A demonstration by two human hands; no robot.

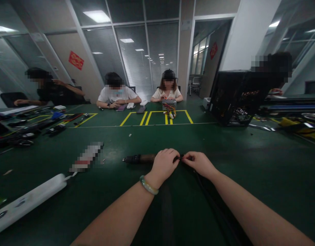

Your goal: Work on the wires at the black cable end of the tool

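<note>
A dark electric screwdriver [136,159] lies lengthwise across the green table, its narrow tip pointing left. My left hand [165,164], with a pale green bangle at the wrist, is wrapped over its rear end from above. Right beside it, my right hand [198,163] pinches a small dark piece at the screwdriver's back end, seemingly the end of a black cable [206,191]. That cable runs from under my right hand toward me along the right forearm. Fingers hide the joint, so whether the two parts are connected cannot be seen.
A white device with a long body [31,201] lies at left. A black computer case [231,99] stands at back right. Several people sit across the table [108,136]; one has a grey power supply [169,104] with wires. Loose parts and tools crowd both sides.
</note>
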